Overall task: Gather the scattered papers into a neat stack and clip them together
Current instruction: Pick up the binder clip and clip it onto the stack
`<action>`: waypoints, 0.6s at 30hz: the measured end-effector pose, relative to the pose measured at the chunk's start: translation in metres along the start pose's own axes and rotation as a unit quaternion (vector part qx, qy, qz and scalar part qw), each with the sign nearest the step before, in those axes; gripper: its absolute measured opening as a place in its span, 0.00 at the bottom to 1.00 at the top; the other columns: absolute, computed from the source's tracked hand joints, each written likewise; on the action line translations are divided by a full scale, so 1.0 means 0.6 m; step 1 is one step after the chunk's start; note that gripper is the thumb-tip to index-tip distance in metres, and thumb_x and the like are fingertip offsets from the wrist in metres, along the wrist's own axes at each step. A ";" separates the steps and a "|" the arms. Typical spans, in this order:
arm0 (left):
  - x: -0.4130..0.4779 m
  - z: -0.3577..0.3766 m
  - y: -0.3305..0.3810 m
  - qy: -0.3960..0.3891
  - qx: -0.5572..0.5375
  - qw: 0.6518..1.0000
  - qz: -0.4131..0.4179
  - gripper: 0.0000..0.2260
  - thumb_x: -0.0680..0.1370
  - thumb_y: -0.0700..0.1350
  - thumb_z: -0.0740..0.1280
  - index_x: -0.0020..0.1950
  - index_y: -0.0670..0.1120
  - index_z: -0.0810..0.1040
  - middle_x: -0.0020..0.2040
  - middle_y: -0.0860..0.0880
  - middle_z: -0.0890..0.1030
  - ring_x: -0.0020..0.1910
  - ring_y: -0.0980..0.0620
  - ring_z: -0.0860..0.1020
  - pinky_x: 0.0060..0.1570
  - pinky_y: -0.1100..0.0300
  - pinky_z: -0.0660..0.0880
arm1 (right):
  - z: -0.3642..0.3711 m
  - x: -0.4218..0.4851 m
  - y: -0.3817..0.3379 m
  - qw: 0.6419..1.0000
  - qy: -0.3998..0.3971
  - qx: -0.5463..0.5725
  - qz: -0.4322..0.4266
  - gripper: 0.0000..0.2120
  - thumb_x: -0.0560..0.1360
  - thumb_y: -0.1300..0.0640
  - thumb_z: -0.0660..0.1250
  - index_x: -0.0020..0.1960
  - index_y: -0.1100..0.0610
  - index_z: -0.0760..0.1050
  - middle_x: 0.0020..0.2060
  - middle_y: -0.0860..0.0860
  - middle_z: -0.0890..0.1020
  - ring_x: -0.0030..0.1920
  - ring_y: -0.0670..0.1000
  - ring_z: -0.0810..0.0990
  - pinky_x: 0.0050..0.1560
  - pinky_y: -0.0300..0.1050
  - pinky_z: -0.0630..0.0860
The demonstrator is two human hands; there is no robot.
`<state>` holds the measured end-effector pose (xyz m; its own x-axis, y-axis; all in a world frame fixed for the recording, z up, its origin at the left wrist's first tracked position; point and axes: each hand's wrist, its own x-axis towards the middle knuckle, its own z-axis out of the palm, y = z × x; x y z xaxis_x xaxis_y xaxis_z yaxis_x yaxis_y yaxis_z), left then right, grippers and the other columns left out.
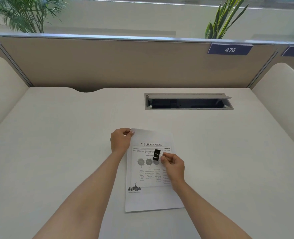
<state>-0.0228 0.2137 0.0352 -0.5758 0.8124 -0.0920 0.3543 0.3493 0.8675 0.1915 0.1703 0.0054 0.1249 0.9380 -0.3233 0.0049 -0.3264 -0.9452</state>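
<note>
A stack of white printed papers (151, 197) lies squared up on the white desk (65, 152), in the middle near me. My left hand (120, 141) pinches the stack's far left corner and lifts it slightly. My right hand (173, 165) holds a black binder clip (157, 154) by its wire handles, above the upper middle of the top sheet. The clip is not on any paper edge.
An open cable tray slot (188, 102) is set into the desk at the back right. A tan partition (108, 62) with a blue label "476" (229, 49) closes the far side. Cream side panels (280, 94) flank the desk. Plants stand beyond.
</note>
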 end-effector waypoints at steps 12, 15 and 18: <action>-0.020 -0.014 0.026 0.017 -0.088 0.996 0.007 0.06 0.70 0.45 0.75 0.45 0.45 0.86 0.39 0.51 0.84 0.35 0.55 0.80 0.39 0.64 0.74 | 0.056 0.053 -0.181 0.911 -0.082 -0.236 -0.329 0.07 0.70 0.69 0.70 0.45 0.60 0.80 0.40 0.51 0.84 0.39 0.35 0.81 0.40 0.29 0.74; -0.028 -0.016 0.034 0.024 -0.099 0.995 0.020 0.05 0.70 0.45 0.75 0.44 0.46 0.86 0.37 0.53 0.84 0.32 0.58 0.79 0.34 0.67 0.73 | 0.072 0.059 -0.216 0.858 -0.123 -0.313 -0.389 0.07 0.71 0.71 0.67 0.47 0.63 0.80 0.42 0.55 0.83 0.42 0.45 0.83 0.44 0.42 0.79; -0.036 -0.018 0.038 0.029 -0.112 0.993 0.021 0.03 0.70 0.45 0.75 0.43 0.48 0.86 0.36 0.56 0.83 0.30 0.59 0.78 0.33 0.66 0.74 | 0.080 0.063 -0.238 0.812 -0.158 -0.384 -0.411 0.06 0.71 0.71 0.66 0.46 0.65 0.78 0.43 0.58 0.83 0.45 0.58 0.83 0.47 0.54 0.77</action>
<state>-0.0105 0.1989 0.0621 -0.6073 0.7939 -0.0306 0.2093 0.1970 0.9578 0.1479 0.2583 0.1261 -0.4926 0.8199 0.2919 0.5901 0.5612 -0.5803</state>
